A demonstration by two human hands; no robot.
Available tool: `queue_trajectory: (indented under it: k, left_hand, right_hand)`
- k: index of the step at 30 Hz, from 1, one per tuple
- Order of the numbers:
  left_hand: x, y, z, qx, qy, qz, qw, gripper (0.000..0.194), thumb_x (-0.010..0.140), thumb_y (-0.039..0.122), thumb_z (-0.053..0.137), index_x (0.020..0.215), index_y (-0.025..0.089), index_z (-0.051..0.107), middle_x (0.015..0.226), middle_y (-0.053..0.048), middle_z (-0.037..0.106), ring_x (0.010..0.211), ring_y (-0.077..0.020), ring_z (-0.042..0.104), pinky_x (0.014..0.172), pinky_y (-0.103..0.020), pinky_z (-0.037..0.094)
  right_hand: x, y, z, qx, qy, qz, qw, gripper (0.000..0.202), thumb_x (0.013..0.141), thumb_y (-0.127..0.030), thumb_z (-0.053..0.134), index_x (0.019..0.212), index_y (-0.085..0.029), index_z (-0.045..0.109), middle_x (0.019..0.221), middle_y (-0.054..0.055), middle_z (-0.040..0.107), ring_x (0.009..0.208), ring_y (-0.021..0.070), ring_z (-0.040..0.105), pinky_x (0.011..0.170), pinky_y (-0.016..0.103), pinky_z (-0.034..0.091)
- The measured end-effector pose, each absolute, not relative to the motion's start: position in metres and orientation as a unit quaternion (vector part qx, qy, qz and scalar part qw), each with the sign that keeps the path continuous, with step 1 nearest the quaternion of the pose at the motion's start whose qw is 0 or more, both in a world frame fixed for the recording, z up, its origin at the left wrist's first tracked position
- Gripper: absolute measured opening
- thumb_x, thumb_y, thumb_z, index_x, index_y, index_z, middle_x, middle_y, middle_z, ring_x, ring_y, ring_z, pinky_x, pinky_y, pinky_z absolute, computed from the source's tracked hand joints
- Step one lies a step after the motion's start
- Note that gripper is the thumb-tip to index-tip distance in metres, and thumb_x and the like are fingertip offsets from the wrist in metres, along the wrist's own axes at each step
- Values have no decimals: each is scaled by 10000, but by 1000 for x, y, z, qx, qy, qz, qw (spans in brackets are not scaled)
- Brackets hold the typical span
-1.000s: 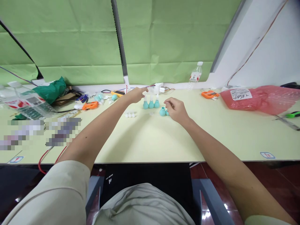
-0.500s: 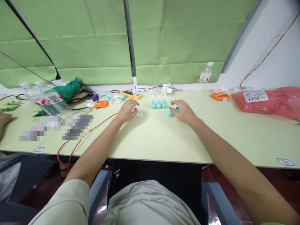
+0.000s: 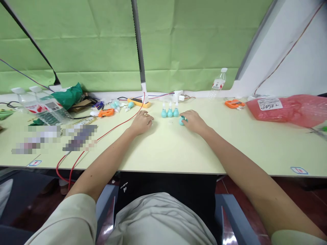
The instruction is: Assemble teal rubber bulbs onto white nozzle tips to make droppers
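Observation:
Three small teal bulb-shaped bottles (image 3: pixel 170 112) with clear white tips stand upright in a row at the middle of the table. To their right, my right hand (image 3: pixel 194 121) has its thumb and fingers closed around a teal bulb (image 3: pixel 182 120) that has no tip on it. My left hand (image 3: pixel 142 123), with a ring on one finger, rests on the table left of the row, its fingers curled over small whitish pieces (image 3: pixel 151 123) that are mostly hidden. A tiny clear piece (image 3: pixel 170 121) lies in front of the row.
Orange-handled tools (image 3: pixel 106 112) (image 3: pixel 234 104), a yellow meter (image 3: pixel 138 102) and a red plastic bag (image 3: pixel 293 109) lie around the table (image 3: pixel 168 153). Water bottles stand at the left and back right (image 3: pixel 219 83). A red cable (image 3: pixel 112 129) runs past my left hand.
My right hand has closed its fingers onto a teal bulb. My left hand has come down over the whitish pieces, covering more of them. The whole view has shifted slightly.

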State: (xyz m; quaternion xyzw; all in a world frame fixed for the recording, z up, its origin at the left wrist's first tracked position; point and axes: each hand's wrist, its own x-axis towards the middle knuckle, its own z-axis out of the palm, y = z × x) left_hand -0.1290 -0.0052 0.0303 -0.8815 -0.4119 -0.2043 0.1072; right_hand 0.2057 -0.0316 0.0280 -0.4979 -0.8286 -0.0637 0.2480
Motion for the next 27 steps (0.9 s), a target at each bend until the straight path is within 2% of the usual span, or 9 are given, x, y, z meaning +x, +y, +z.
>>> queue_trajectory:
  k: [10, 19, 27]
  left_hand:
    - [-131, -1, 30, -892, -396, -195, 98, 459, 841, 91, 446, 1149, 206, 766, 1112, -110, 762, 1316, -319, 541, 1151, -553, 361]
    - [-131, 6, 27, -887, -397, -222, 81, 424, 876, 94, 417, 1085, 235, 758, 1104, -114, 744, 1243, -290, 574, 1127, -533, 370]
    - [-131, 5, 26, -878, -419, -214, 89, 405, 881, 117, 435, 1163, 194, 715, 1149, -151, 727, 1202, -314, 592, 1102, -534, 384]
  right_hand:
    - [203, -36, 33, -482, -838, -70, 246, 353, 886, -113, 528, 1176, -162, 723, 1126, 131, 746, 1110, 303, 624, 1073, 456, 405]
    - [201, -37, 33, -488, -833, -41, 258, 374, 864, -95, 535, 1176, -177, 725, 1149, 119, 739, 1101, 292, 622, 1067, 451, 413]
    - [200, -38, 33, -488, -832, -35, 260, 367, 860, -88, 536, 1166, -169, 723, 1155, 123, 734, 1112, 294, 623, 1058, 448, 435]
